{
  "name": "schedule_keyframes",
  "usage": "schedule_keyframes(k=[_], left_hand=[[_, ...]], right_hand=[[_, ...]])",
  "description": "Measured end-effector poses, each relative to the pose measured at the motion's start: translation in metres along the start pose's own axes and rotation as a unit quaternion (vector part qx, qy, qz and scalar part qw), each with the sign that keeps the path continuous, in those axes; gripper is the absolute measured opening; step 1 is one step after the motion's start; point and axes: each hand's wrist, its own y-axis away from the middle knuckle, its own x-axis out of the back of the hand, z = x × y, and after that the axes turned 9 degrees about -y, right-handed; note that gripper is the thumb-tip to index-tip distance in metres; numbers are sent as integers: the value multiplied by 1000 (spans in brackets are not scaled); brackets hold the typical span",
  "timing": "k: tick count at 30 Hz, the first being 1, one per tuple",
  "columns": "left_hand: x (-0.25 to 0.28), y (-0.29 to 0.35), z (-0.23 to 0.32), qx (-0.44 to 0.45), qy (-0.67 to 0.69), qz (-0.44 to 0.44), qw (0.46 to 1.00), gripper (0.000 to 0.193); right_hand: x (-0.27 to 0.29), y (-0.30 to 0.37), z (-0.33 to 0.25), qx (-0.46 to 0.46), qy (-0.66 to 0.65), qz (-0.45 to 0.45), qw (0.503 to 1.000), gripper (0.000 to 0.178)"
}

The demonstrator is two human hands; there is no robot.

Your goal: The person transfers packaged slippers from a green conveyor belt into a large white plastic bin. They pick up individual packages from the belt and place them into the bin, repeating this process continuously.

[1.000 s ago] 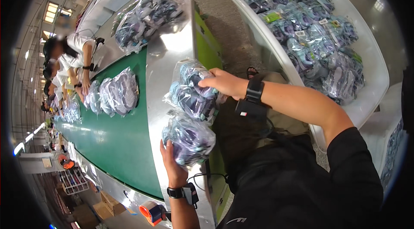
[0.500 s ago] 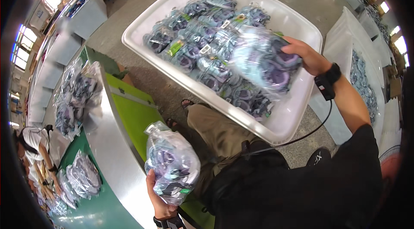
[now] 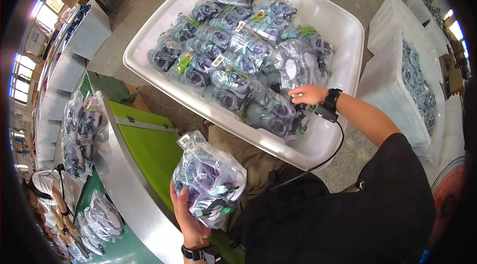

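Observation:
My left hand [image 3: 191,212] grips a clear plastic bag of shoes [image 3: 211,182], purple and pale blue, held up beside the metal-edged table. Inside the big white tub [image 3: 343,130] lie several rows of similar bagged shoes [image 3: 218,40]. My right hand [image 3: 310,95] hovers over the tub's right part, fingers partly curled and apart, with nothing visible between them. Just beyond its fingertips rests a bag of shoes with pale soles facing up [image 3: 294,64]. Whether the fingertips touch that bag, I cannot tell.
At left stands a table with a metal edge [image 3: 126,192], a green top and more bagged shoes [image 3: 102,219]; a co-worker [image 3: 54,194] reaches over it. A green panel [image 3: 146,137] stands beside it. Right: white bins [image 3: 387,95] and a fan [image 3: 447,189]. A cable hangs from my right wrist.
The bag from my right hand now lies in the tub, soles up, and the hand has drawn back left and toward me. My left hand has lifted its bag slightly rightward.

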Motion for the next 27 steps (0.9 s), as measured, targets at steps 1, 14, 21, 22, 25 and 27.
schedule_keyframes(k=[1,14,21,22,25,27], left_hand=[[-1,-1,-1,-5,1,10,1000,72],[-116,-34,-37,-166,-238,-89,953,100],[-86,-36,-22,-123,-396,-268,870,76],[-72,-38,-17,-112,-411,-258,867,70],[-35,-36,10,-26,-335,-201,920,56],[-10,-34,27,-19,-302,-151,941,51]], right_hand=[[-9,-9,-7,-15,30,-10,999,60],[-47,92,-212,80,-348,-102,928,86],[43,93,-163,80,-378,132,913,53],[55,92,-164,89,-348,162,919,51],[91,75,-137,49,-370,191,908,51],[99,50,-109,28,-392,177,902,50]])
